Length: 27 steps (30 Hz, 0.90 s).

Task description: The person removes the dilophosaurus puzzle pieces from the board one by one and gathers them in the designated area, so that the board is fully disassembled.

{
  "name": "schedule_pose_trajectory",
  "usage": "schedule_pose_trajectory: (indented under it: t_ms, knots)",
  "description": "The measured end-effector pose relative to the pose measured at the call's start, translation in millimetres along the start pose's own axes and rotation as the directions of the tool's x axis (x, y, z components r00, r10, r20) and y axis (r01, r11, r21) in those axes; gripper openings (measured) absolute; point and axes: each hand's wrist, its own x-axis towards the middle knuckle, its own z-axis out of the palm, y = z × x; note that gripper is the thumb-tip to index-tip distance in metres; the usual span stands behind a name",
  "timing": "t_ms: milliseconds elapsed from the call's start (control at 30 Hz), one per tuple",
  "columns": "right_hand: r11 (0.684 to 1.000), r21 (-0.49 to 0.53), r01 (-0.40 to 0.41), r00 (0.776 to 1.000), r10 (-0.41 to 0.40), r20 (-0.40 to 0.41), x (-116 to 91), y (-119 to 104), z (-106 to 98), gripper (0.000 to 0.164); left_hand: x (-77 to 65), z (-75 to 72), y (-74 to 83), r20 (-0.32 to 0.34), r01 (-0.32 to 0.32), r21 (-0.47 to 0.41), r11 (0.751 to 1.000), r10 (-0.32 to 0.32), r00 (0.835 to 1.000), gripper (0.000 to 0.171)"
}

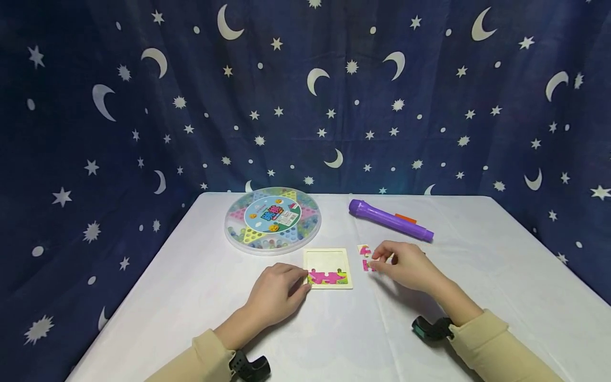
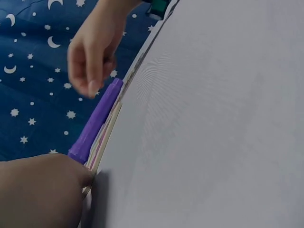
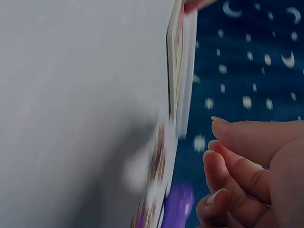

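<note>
A cream square puzzle tray (image 1: pixel 328 260) lies on the white table (image 1: pixel 191 297), with pink and green pieces filling its near row. My left hand (image 1: pixel 305 284) rests on the table, its fingertips touching the tray's near left corner; the left wrist view shows that hand (image 2: pixel 42 190) against the tray's edge (image 2: pixel 108 133). A few loose pink pieces (image 1: pixel 365 257) lie just right of the tray. My right hand (image 1: pixel 379 258) hovers over them with fingers loosely curled. The right wrist view shows those fingers (image 3: pixel 237 156) holding nothing, beside the blurred pieces (image 3: pixel 159 166).
A round clear game box (image 1: pixel 272 220) of marbles stands behind the tray. A purple torch-like tube (image 1: pixel 389 219) lies at the back right with an orange scrap beside it. A dark blue star-and-moon curtain (image 1: pixel 305 106) hangs all around the table.
</note>
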Motion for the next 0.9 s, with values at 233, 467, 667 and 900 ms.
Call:
schedule_pose_trajectory:
  t_ms: [233, 467, 667, 900]
  knots:
    - [0.995, 0.022, 0.098, 0.986, -0.101, 0.13, 25, -41, 33, 0.016, 2.2, 1.0, 0.9, 0.015, 0.007, -0.039, 0.999, -0.007, 1.0, 0.025]
    - [0.975, -0.015, 0.222, 0.961, -0.216, 0.175, 40, -64, 58, 0.026, 3.3, 1.0, -0.6, 0.034, 0.005, -0.037, 0.999, -0.004, 0.999, 0.024]
    - [0.975, -0.042, 0.217, 0.946, -0.2, 0.256, 39, -74, 70, 0.033, 2.9, 0.0, -2.0, 0.021, -0.012, -0.027, 1.0, 0.013, 1.0, 0.021]
    - [0.98, -0.049, 0.194, 0.95, -0.175, 0.259, 40, -80, 73, 0.037, 3.0, -2.0, -4.0, 0.007, 0.007, -0.045, 0.999, -0.007, 1.0, 0.018]
